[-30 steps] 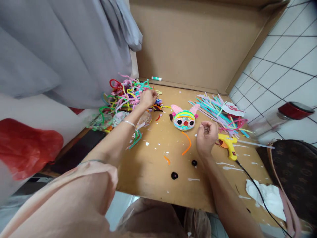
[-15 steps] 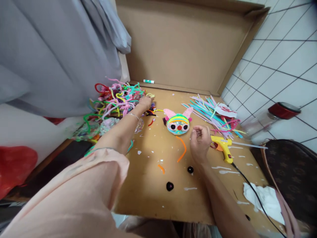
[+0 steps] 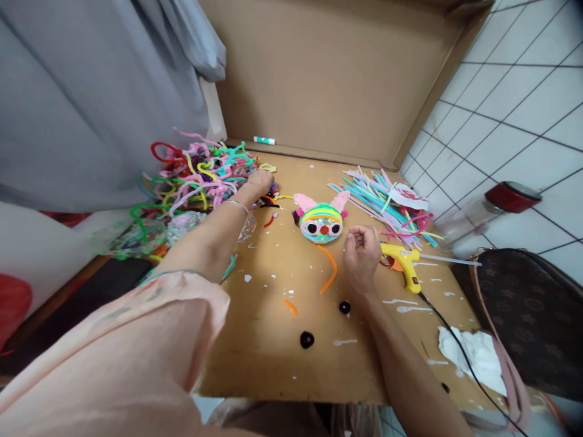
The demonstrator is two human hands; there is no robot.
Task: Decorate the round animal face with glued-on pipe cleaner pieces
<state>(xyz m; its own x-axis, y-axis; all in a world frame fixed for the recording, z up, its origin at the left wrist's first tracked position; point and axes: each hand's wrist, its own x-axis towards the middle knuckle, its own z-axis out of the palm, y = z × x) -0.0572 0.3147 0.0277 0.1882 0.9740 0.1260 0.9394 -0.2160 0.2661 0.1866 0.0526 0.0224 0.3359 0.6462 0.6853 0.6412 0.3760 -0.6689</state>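
Note:
My left hand [image 3: 261,180] reaches to the right edge of a tangled heap of coloured pipe cleaners [image 3: 214,176]; its fingertips are hidden behind the hand. My right hand [image 3: 363,250] rests on the cardboard with fingers curled in a loose fist, and nothing shows in it. Just left of that fist sits a small animal face [image 3: 321,223] of coiled pipe cleaners, with pink ears, black eyes and a red nose. Below the face lies a curved orange pipe cleaner [image 3: 334,271]. A yellow glue gun [image 3: 405,262] lies right of my right hand, a glue stick protruding from its back.
Straight pipe cleaners [image 3: 373,193] are spread at the back right. A clear bottle with a red lid [image 3: 512,197], a brown bag [image 3: 523,315] and crumpled tissue [image 3: 473,358] line the right side. Black discs [image 3: 306,339] lie near the front. A glue tube [image 3: 264,140] lies at the back.
The whole view has shifted slightly, so things appear a little farther left. Both hands keep nearly the same places: the left at the heap, the right beside the animal face.

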